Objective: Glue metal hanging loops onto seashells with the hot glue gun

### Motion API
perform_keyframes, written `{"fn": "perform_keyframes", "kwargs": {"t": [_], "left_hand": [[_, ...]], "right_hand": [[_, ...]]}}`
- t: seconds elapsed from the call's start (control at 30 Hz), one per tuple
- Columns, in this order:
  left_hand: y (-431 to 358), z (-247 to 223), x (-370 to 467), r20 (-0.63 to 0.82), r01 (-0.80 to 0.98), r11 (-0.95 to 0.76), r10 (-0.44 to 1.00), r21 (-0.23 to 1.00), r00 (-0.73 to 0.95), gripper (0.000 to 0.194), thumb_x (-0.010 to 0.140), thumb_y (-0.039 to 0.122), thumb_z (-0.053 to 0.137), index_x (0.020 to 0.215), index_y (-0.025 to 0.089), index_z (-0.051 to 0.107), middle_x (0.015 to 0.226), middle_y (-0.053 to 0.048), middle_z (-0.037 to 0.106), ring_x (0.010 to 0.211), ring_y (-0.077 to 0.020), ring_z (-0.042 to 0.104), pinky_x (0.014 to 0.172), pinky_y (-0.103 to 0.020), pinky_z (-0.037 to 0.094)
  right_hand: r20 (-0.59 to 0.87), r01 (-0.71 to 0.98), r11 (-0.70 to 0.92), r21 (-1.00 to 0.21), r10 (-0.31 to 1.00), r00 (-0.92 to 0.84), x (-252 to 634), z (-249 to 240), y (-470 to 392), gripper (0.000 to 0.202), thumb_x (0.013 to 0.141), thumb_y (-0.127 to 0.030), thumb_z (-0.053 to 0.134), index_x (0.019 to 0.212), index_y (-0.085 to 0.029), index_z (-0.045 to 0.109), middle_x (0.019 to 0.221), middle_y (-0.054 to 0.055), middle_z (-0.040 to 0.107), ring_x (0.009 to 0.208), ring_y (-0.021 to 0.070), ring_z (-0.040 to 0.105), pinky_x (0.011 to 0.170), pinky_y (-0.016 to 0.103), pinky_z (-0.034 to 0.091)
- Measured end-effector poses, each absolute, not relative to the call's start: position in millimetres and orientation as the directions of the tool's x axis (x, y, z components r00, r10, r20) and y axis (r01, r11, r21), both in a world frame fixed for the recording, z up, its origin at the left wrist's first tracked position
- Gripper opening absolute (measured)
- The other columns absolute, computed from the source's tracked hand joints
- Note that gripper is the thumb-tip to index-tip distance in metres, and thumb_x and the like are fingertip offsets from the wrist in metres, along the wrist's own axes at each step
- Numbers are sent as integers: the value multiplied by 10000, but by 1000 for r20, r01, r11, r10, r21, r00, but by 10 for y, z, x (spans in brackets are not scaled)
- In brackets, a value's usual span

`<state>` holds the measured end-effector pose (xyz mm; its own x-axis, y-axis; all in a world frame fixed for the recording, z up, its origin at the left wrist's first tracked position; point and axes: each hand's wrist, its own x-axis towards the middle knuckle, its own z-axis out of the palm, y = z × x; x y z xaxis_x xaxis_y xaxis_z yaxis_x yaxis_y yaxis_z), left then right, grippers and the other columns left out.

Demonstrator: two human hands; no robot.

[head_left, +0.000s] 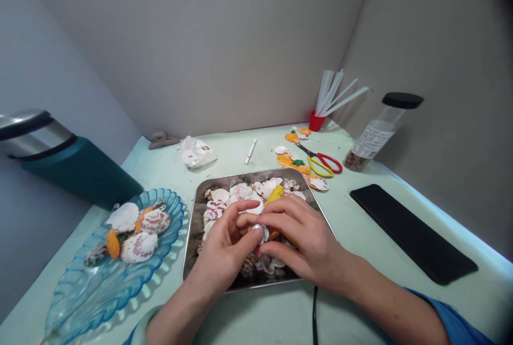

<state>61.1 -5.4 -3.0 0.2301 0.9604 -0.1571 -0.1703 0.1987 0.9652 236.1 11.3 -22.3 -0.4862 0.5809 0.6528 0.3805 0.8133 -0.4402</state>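
My left hand is closed, with thumb and fingers pinching a small whitish shell above the tray. My right hand meets it from the other side, its fingertips closed on the same shell. Under the right hand shows part of a yellow tool, seemingly a glue gun; whether the palm holds it is hidden. A black cord runs from below the right wrist to the table's front. Beneath both hands, the metal tray holds many scallop shells and smaller spiral shells.
Left stand a blue leaf-shaped dish of shells and a teal bottle. Behind lie a white bag, a marker-like stick, orange shells and scissors. Right are a red cup of translucent sticks, a jar and a black slab.
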Motion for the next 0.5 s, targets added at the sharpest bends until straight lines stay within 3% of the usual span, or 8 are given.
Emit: {"fn": "perform_keyframes", "kwargs": {"t": [0.5], "left_hand": [[-68,-14,600,-174,-123,210,951,970,254,406,739,279,737,1083,192,540,821,-18,701,667,-127,609,589,-218,429]], "right_hand": [[681,328,849,-414,528,-507,2350,-239,119,257,910,-298,562,1134,-175,589,994,97,623,914,224,575,793,399,467]]}}
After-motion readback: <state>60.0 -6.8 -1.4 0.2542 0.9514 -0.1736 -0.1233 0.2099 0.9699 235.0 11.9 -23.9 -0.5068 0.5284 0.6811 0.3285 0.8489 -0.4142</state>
